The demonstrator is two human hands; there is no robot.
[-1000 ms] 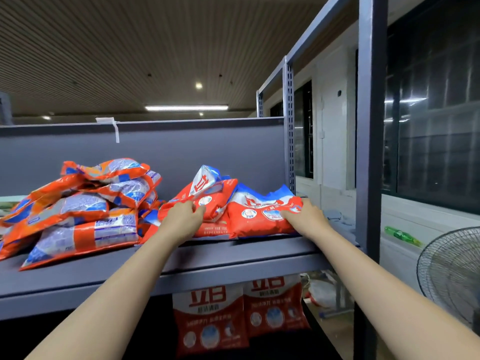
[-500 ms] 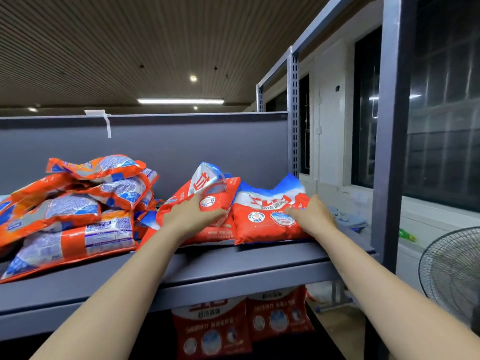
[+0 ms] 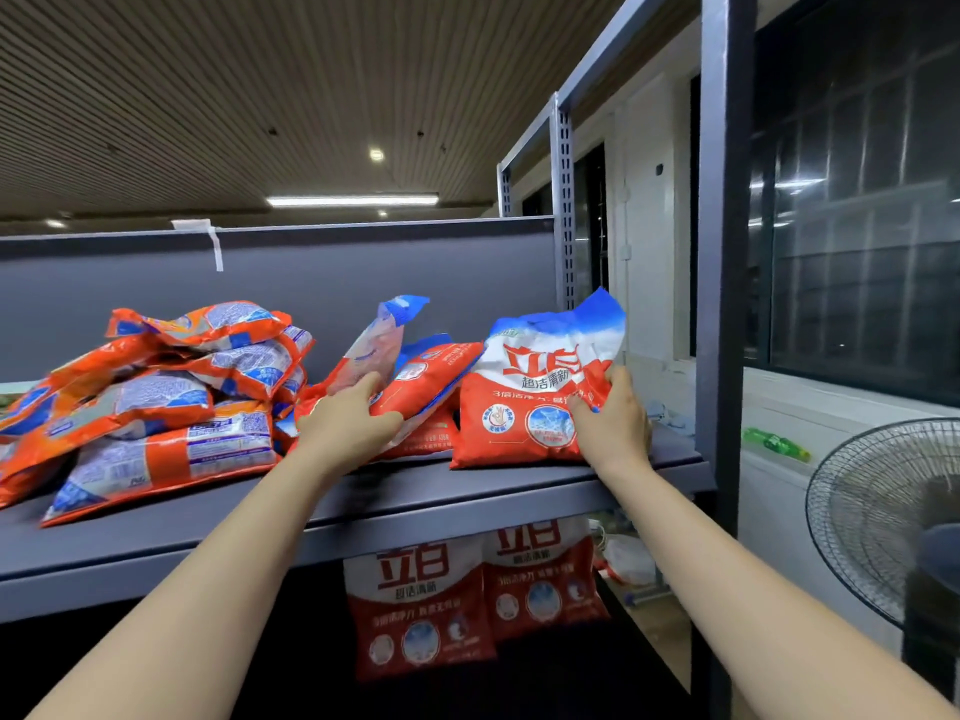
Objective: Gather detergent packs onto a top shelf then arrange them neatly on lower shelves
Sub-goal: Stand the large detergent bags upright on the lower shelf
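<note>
- Head view looks onto a grey top shelf [image 3: 363, 501] that carries all the loose detergent packs.
- On its left part lies a jumbled heap of packs [image 3: 156, 402], orange, blue and white, stacked flat and overlapping; the heap runs off the left edge, so its full extent cannot be seen.
- At the shelf's right end one pack [image 3: 535, 392] stands tipped up on its bottom edge, front face to the camera; the right hand [image 3: 613, 423] grips its right side, thumb on the front, the other fingers hidden behind it.
- Just left of it the left hand [image 3: 353, 423] rests on a tilted pack [image 3: 415, 387], fingers curled over it; whether it truly grips is unclear. Another pack [image 3: 379, 340] rises behind the fingers.
- On the lower shelf two packs [image 3: 467, 605] stand upright side by side, their tops cut off by the shelf above.
- Right of the rack, a fan [image 3: 883, 517] is partly out of frame.
</note>
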